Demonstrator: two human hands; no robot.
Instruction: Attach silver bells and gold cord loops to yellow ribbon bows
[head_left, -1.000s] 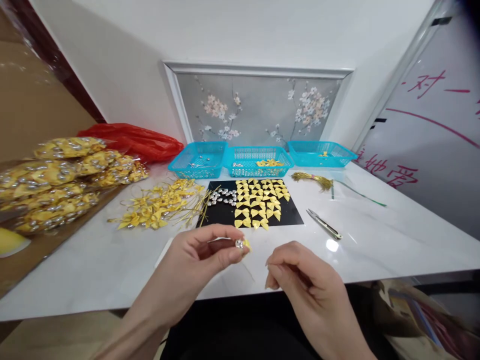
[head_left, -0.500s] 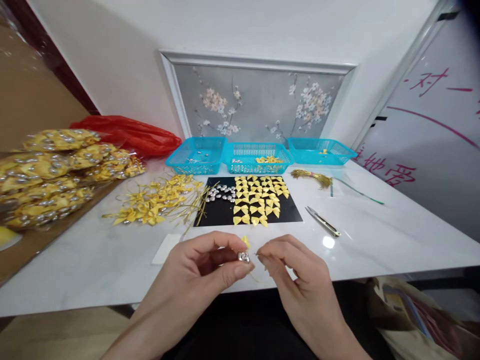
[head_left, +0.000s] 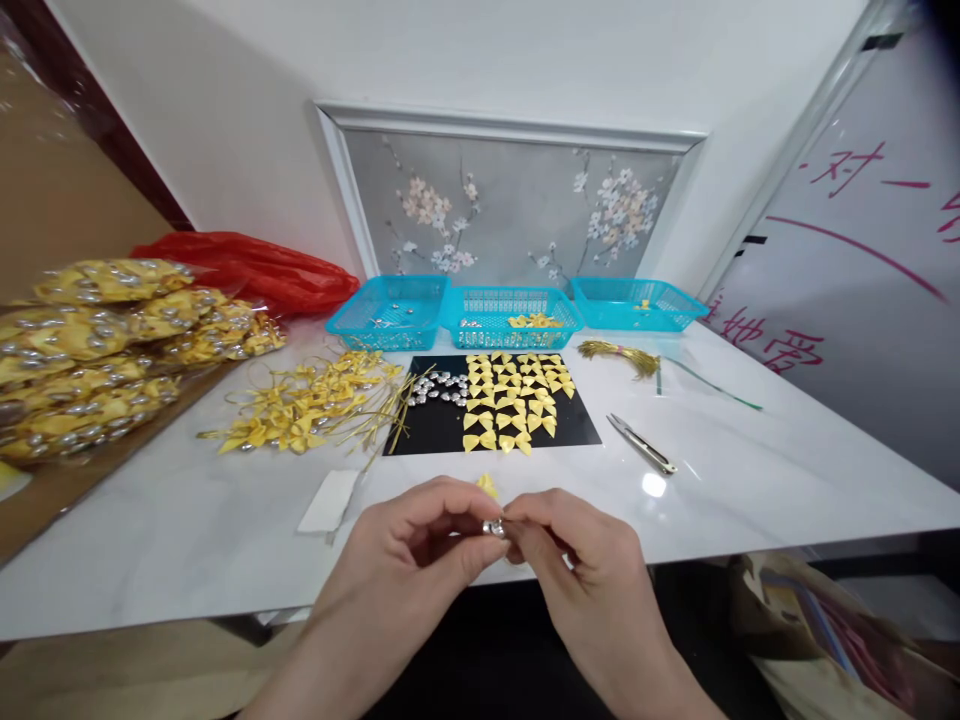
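My left hand (head_left: 431, 545) pinches a small shiny silver bead (head_left: 493, 527) between thumb and fingertips, just above the table's front edge. Against it press the fingertips of my right hand (head_left: 577, 550), closed on a thin gold tie that is mostly hidden now. A yellow ribbon bow (head_left: 487, 486) shows just beyond the fingertips; whether it is joined to the bead I cannot tell. Past the hands, a black mat (head_left: 435, 432) carries rows of yellow bows (head_left: 514, 405) and a cluster of silver beads (head_left: 439, 388).
Left of the mat lies a heap of finished-looking yellow bows with beads (head_left: 300, 405). Bagged bows (head_left: 97, 350) and a red plastic bag (head_left: 255, 272) are farther left. Blue baskets (head_left: 514, 335) line the wall. Scissor-like snips (head_left: 641, 445) and a gold tie bundle (head_left: 619, 355) sit right.
My right hand has moved left and closed the gap, so its fingertips now meet the bead in my left hand. The view has shifted slightly.
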